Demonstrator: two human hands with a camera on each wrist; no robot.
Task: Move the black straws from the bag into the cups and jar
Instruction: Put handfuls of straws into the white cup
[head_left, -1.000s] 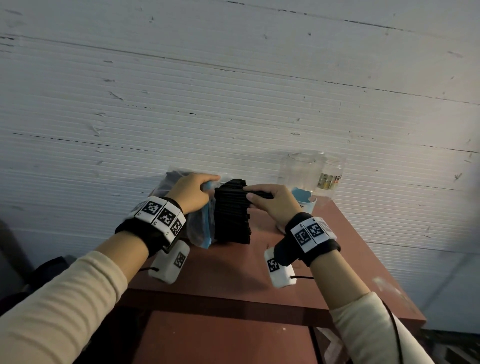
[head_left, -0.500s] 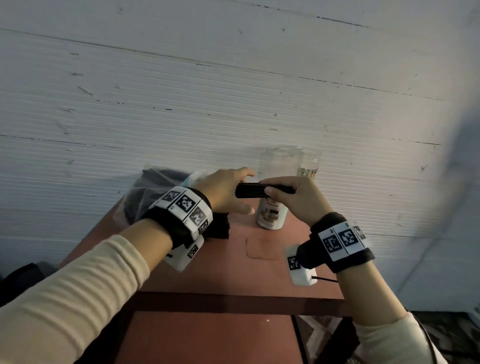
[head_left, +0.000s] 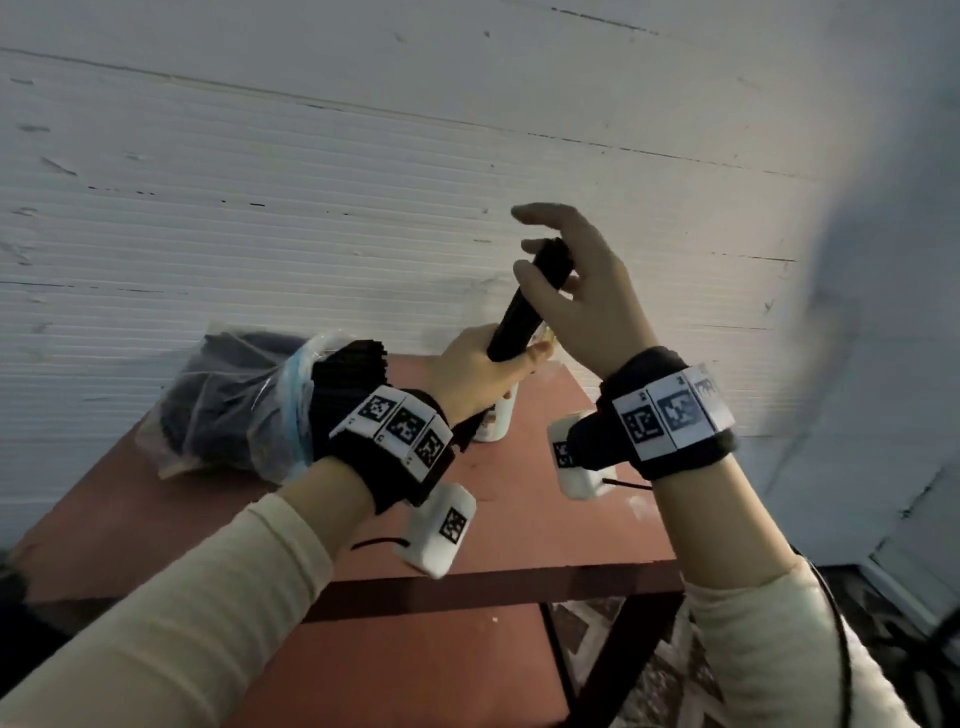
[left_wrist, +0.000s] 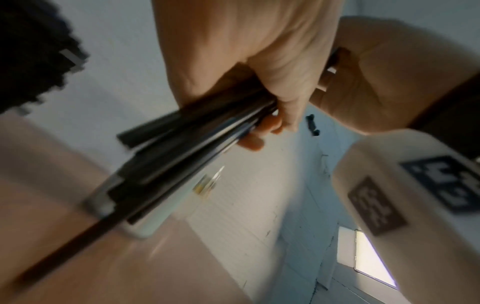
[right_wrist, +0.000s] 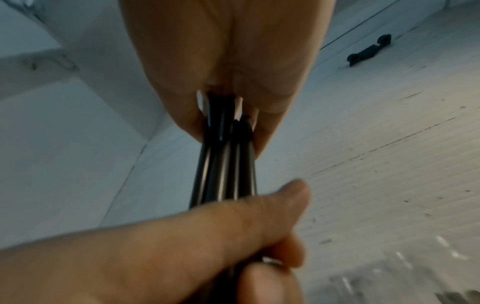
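A bundle of black straws (head_left: 524, 317) stands steeply tilted above the table's back edge. My left hand (head_left: 483, 369) grips its lower end. Higher up, my right hand (head_left: 563, 273) pinches the upper end between thumb and fingers, index finger stretched out. In the right wrist view the fingertips (right_wrist: 192, 127) clamp the straw bundle (right_wrist: 226, 168). Below my left hand stands a white cup (head_left: 496, 426), partly hidden. In the blurred left wrist view the straws (left_wrist: 182, 148) point down at a pale cup (left_wrist: 145, 226). The clear bag (head_left: 244, 410) lies at the table's left, with more straws (head_left: 353, 364) sticking out.
The red-brown table (head_left: 519, 530) stands against a white ribbed wall (head_left: 311, 208). Its front edge lies under my wrists, and a lower shelf (head_left: 415, 670) shows beneath. The jar is hidden behind my hands.
The bundle, held level between both hands half a second ago, now tilts steeply up. My right hand rose with the upper end while the left stays low over the cup.
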